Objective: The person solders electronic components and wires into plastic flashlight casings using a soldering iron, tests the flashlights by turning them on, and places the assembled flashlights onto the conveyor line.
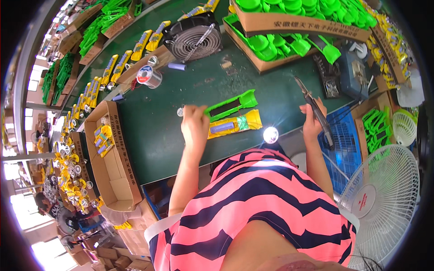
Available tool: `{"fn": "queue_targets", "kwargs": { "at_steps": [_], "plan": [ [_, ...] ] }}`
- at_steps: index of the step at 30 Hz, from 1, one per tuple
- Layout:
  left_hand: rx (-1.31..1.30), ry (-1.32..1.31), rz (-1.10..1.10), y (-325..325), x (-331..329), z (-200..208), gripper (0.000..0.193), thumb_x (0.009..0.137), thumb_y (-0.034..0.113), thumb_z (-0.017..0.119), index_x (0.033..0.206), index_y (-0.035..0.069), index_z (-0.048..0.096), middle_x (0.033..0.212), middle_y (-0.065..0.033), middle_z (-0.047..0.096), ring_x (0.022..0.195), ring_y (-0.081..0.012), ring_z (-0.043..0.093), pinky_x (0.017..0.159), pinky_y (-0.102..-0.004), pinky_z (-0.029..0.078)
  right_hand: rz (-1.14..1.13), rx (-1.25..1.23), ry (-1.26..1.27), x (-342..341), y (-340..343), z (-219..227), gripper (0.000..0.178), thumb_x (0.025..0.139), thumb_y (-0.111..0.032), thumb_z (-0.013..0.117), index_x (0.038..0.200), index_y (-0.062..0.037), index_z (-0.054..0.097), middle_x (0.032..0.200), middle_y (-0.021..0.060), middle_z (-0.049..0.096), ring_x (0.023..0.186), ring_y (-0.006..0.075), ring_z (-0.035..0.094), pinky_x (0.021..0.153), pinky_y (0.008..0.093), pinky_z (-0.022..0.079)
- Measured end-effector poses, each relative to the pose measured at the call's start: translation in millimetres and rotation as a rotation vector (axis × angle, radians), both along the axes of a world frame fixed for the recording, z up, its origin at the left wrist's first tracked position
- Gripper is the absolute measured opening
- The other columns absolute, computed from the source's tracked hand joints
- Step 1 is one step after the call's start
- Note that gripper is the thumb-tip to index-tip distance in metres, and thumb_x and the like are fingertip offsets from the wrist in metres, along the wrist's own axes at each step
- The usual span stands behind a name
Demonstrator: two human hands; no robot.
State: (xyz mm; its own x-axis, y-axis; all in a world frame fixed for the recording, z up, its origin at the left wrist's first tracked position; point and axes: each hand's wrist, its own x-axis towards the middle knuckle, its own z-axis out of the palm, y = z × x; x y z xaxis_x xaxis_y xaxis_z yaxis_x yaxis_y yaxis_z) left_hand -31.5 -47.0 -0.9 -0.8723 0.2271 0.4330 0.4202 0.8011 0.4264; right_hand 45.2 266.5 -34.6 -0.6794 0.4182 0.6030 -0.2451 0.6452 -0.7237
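My right hand (313, 118) is wrapped round a soldering iron (322, 118) with a dark handle, its thin tip pointing up and away from me. My left hand (195, 124) is closed in a pinch at the left end of a green plastic shell half (247, 99); whatever is between its fingers is hidden. A small silvery disc (180, 112) shows just beyond those fingers. Nearer me lies a yellow plastic shell half (256, 117) holding a purple battery cell (224, 127) and a small green circuit board (242, 122). A round lamp head (271, 135) shines brightly beside it, at the bench edge.
A solder spool (149, 77) and a black fan (193, 38) stand at the back left. Boxes of green shells (289, 25) fill the back right. An open carton (110, 176) sits left, a white fan (382, 203) right. Yellow pieces (140, 45) line the far left strip.
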Motion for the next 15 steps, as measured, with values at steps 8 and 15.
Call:
{"fn": "queue_targets", "kwargs": {
  "at_steps": [8, 15],
  "plan": [
    [0.139, -0.077, -0.358, -2.7, 23.8, 4.7, 0.047, 0.06, 0.006, 0.076, 0.089, 0.002, 0.04, 0.102, -0.0201, 0.051, 0.089, -0.0354, 0.053, 0.076, -0.0408, 0.044, -0.128, -0.107, -0.045, -14.4, 14.1, -8.0, 0.015, 0.085, -0.005, 0.051, 0.099, 0.0012, 0.051, 0.067, 0.0063, 0.063, 0.059, 0.0115, 0.058, 0.099, 0.0412, 0.028],
    [-0.131, -0.08, -0.168, -21.6, -132.6, 158.0, 0.042, 0.068, 0.017, 0.072, 0.091, 0.003, 0.04, 0.085, -0.0163, 0.055, 0.076, -0.0333, 0.056, 0.068, -0.0368, 0.045, -0.138, 0.036, -0.109, -14.4, 13.8, -3.0, 0.015, 0.084, -0.003, 0.051, 0.098, 0.0019, 0.049, 0.069, 0.0081, 0.063, 0.065, 0.0154, 0.061, 0.1, 0.0444, 0.025]
  ]
}}
